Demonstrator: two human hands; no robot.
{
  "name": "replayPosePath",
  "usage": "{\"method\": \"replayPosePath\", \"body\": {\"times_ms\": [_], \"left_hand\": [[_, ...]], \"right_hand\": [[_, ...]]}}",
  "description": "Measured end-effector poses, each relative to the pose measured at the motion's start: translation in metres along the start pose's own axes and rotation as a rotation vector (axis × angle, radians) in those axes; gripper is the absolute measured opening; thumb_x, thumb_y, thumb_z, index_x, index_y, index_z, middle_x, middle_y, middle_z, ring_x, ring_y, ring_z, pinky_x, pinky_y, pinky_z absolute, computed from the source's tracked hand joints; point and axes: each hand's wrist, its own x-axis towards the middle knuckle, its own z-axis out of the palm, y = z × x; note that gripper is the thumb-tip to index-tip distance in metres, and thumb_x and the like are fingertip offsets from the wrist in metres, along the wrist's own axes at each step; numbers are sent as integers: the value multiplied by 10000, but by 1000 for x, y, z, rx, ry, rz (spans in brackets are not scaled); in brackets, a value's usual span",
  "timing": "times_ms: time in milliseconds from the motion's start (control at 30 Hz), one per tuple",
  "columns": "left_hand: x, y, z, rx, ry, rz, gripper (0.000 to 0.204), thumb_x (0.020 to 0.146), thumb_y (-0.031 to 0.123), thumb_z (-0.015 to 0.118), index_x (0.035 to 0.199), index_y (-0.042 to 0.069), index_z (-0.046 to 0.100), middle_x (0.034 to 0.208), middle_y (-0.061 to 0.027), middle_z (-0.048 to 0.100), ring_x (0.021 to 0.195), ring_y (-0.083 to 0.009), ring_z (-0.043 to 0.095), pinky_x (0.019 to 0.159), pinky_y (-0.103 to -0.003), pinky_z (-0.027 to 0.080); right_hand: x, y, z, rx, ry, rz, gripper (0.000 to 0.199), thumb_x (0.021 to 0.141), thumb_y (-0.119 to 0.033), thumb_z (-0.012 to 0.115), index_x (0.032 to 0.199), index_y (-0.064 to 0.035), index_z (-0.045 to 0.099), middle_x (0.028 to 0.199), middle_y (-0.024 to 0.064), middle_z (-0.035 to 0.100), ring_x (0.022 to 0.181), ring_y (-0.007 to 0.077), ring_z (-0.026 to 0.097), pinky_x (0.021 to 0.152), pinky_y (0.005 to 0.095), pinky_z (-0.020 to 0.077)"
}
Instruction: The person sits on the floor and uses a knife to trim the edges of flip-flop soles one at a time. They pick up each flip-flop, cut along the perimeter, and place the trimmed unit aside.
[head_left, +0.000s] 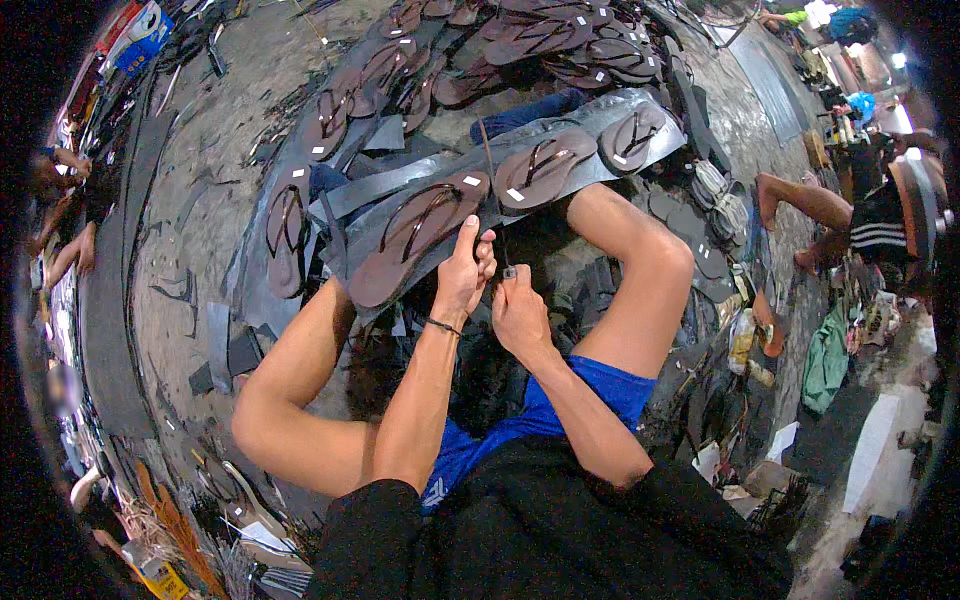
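Observation:
My left hand (463,270), with a dark band at the wrist, is closed with its thumb pointing up along the edge of a brown flip-flop (388,258). What its fingers hold, if anything, is hidden. Just right of it, my right hand (521,312) is closed around the lower end of a long, thin, dark blade-like strip (487,150), which reaches up between two flip-flops. A second brown flip-flop (530,182) and a smaller one (632,140) lie to the right on a grey sheet (655,106) across my knees. Each carries a small white label.
Many more brown flip-flops (540,38) lie beyond the sheet, and one (288,225) sits at its left. Dark scraps litter the concrete floor (215,130). Long black strips (110,300) run down the left. Other people's legs (815,205) show at right, near a green cloth (825,360).

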Motion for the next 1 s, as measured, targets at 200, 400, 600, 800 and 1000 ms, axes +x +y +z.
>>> {"method": "replayPosePath", "body": {"times_ms": [200, 400, 600, 800, 1000], "left_hand": [[2, 7, 0, 6, -2, 41, 402, 927, 458, 516, 857, 64, 553, 594, 62, 371, 491, -43, 317, 443, -195, 259], [-15, 15, 19, 177, 46, 41, 424, 908, 492, 518, 834, 80, 583, 600, 56, 436, 515, -65, 403, 469, -207, 307], [-157, 61, 4, 696, -174, 352, 359, 844, 275, 675, 1084, 27, 580, 880, -44, 597, 709, -126, 536, 652, -255, 438], [-208, 76, -58, 989, -117, 390, 616, 780, 168, 739, 1303, -5, 463, 1311, -100, 506, 1201, -224, 466, 1046, -349, 339], [-228, 63, -68, 281, 299, 492, 542, 820, 222, 679, 1263, -27, 489, 1212, -107, 559, 1123, -187, 520, 984, -343, 399]], "right_hand": [[36, -4, 4, -25, -19, -56, 294, 875, -131, 548, 1077, -26, 363, 844, 281, 613, 794, 477, 587, 647, 564, 448], [111, 45, 31, 574, -231, 65, 323, 818, -116, 580, 1102, -4, 476, 845, 190, 636, 729, 352, 618, 635, 465, 473], [77, -41, -21, 1331, -620, 342, 321, 824, -204, 567, 1100, -44, 532, 909, 110, 624, 755, 270, 596, 683, 407, 476], [20, -72, -24, 1325, -870, 297, 356, 811, -269, 583, 1102, -65, 569, 953, 34, 605, 771, 184, 576, 723, 338, 483], [-21, -23, -49, 960, -904, 126, 451, 670, -195, 759, 1040, -77, 529, 831, -27, 535, 720, 100, 529, 681, 273, 459]]}}
